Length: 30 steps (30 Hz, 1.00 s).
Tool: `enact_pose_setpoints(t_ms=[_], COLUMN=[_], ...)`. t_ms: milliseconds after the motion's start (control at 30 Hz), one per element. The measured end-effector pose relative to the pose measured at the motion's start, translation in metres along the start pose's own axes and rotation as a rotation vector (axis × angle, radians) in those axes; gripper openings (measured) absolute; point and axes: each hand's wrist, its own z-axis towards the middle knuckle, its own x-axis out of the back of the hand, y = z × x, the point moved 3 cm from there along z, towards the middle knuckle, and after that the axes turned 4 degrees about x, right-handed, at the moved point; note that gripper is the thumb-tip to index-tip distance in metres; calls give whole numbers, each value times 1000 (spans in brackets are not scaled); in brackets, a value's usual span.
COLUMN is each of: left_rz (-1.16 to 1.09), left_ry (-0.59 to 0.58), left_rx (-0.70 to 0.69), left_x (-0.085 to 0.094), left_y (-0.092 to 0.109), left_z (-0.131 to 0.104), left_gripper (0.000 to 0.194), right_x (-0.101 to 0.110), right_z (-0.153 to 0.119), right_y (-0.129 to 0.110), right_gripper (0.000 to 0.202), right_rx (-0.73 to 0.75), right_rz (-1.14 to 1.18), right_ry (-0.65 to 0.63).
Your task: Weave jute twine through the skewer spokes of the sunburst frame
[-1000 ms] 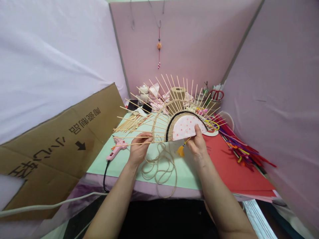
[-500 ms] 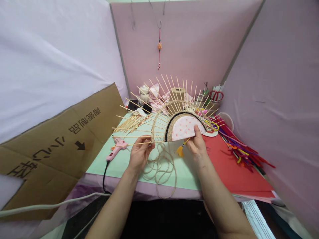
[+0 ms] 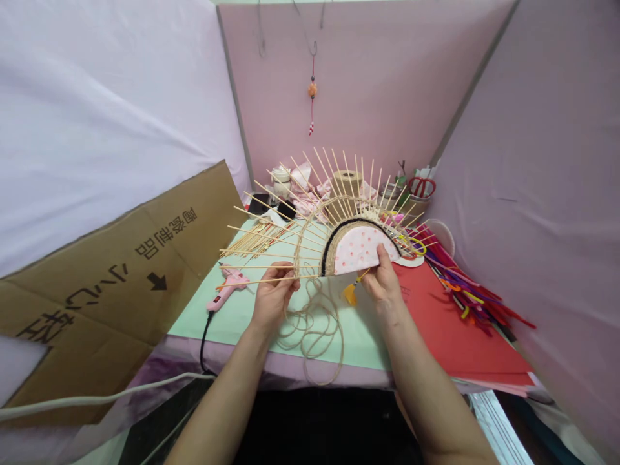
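A half-round fan [image 3: 361, 248] with thin wooden sticks radiating from it is held up over the table. Its centre is pale pink cloth with red dots, edged by bands of twine and black cord. My right hand [image 3: 383, 279] grips the cloth part at its lower right, thumb on the front. At the left end, my left hand [image 3: 275, 294] pinches the twine [image 3: 296, 248] that arcs across the sticks, by the lowest stick. Loose twine [image 3: 314, 326] hangs in loops onto the table between my hands. Below the cloth dangles a yellow tassel [image 3: 349, 294].
A pink glue gun [image 3: 227, 288] lies left of my left hand, near loose sticks [image 3: 261, 240]. Red sheets [image 3: 436, 329] and coloured pipe cleaners [image 3: 467, 284] are at right. Behind stand a twine roll [image 3: 347, 177] and red-handled scissors [image 3: 421, 187]. Cardboard [image 3: 121, 278] leans at left.
The whole view has shifted very slightly. Both hands keep their hold on the fan and twine, with no other clear difference.
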Motion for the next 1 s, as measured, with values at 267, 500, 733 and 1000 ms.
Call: enact_pose_setpoints(t_ms=[267, 500, 733, 1000], left_rz=[28, 68, 93, 411], left_ry=[66, 148, 202, 369], left_rx=[2, -167, -222, -336], left_x=[-3, -11, -15, 8], left_y=[-2, -9, -14, -1], left_z=[1, 7, 3, -8], left_gripper=[25, 20, 19, 13], right_x=[-3, -3, -9, -3], right_z=[-2, -4, -9, -3], right_y=[2, 1, 0, -3], right_gripper=[18, 18, 20, 14], right_rx=[-22, -7, 8, 86], right_rz=[-6, 19, 35, 57], right_ry=[85, 112, 111, 110])
